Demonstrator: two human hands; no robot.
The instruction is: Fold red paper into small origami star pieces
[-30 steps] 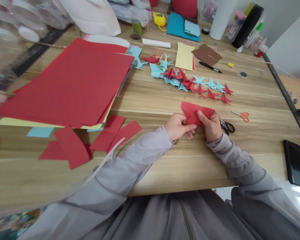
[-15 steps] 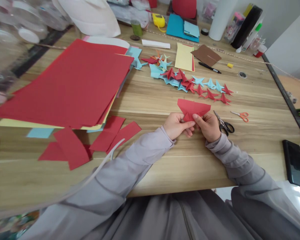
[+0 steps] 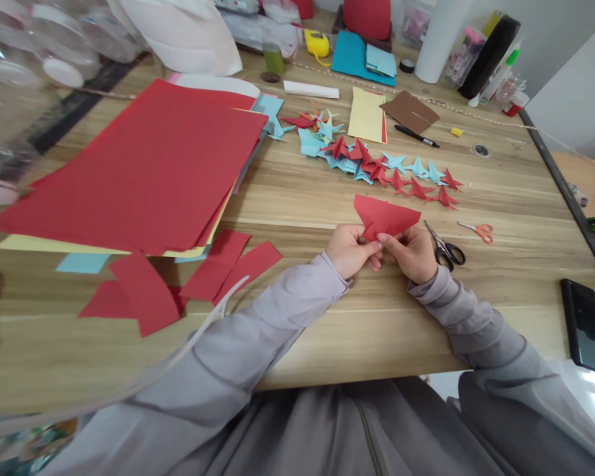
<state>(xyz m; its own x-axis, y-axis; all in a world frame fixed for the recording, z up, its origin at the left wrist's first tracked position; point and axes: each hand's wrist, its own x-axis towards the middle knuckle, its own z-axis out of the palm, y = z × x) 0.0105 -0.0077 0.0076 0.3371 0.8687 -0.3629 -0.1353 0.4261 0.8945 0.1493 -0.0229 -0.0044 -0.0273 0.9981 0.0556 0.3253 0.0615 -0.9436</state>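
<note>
A partly folded piece of red paper [image 3: 387,215] is held above the table between my two hands. My left hand [image 3: 351,250] pinches its lower left side, thumb pointing right. My right hand [image 3: 413,254] grips the lower right, and its thumb presses on the near corner close to the left thumb. The far edge of the paper spreads out wide and flat; the fingers beneath it are partly hidden. Just right of my right hand lie black-handled scissors [image 3: 445,250]. Beyond the paper, red folded paper cranes [image 3: 418,188] and light blue ones [image 3: 416,166] lie in rows.
Large red sheets [image 3: 143,172] are stacked at the left, with cut red strips [image 3: 146,294] in front. Small orange scissors [image 3: 482,231] and a black phone [image 3: 586,327] lie to the right. Yellow paper [image 3: 367,116], brown paper [image 3: 409,112] and a pen [image 3: 416,135] lie farther back.
The red paper has tilted slightly, its right end lower and further right. My right thumb has slid a little left toward the left thumb. Both hands keep their hold.
</note>
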